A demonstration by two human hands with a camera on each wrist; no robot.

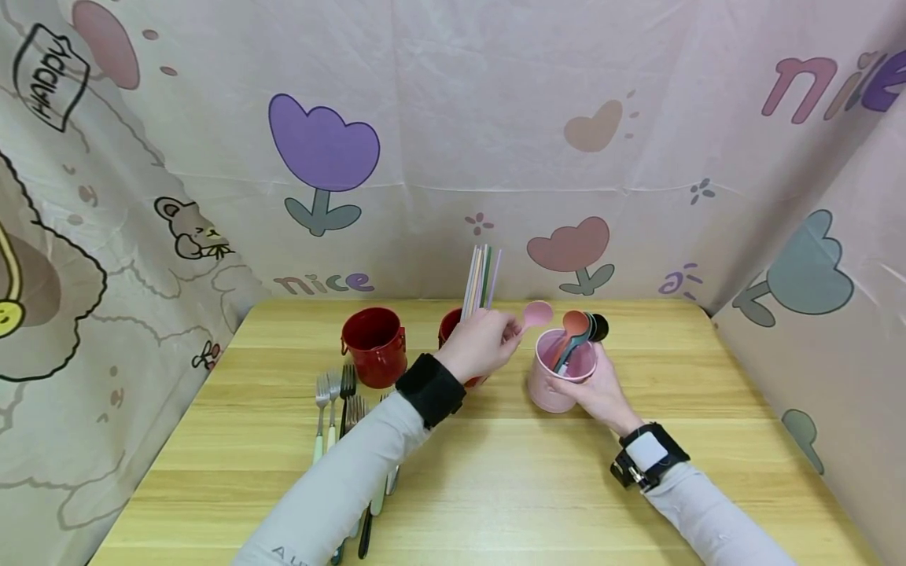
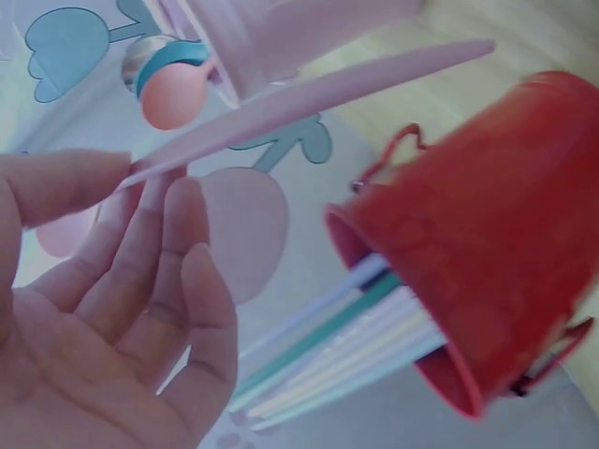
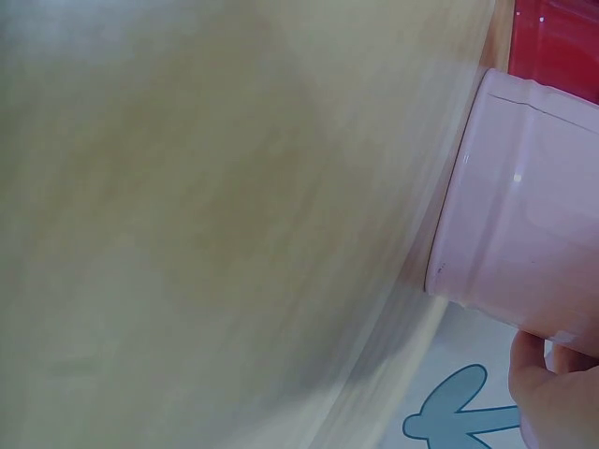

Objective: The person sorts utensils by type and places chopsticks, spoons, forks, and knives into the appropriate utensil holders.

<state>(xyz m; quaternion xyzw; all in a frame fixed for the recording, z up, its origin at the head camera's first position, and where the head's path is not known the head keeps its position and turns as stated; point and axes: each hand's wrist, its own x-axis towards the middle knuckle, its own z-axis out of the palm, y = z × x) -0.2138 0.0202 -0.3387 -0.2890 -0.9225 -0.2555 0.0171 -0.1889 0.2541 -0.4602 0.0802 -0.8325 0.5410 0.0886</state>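
Observation:
My left hand pinches a pink spoon between thumb and fingers. The spoon's long handle crosses the left wrist view, pointing toward the red bucket side. That hand is in front of a red bucket with several thin coloured straws standing in it; in the head view it hides most of the bucket. With my right hand I grip the rim and side of a pink bucket, upright on the table. Several spoons lean in it, among them an orange spoon and a black spoon.
A second red bucket stands to the left. Several forks with pale and black handles lie before it, partly under my left sleeve. The wooden table meets a printed cloth backdrop at its back and sides.

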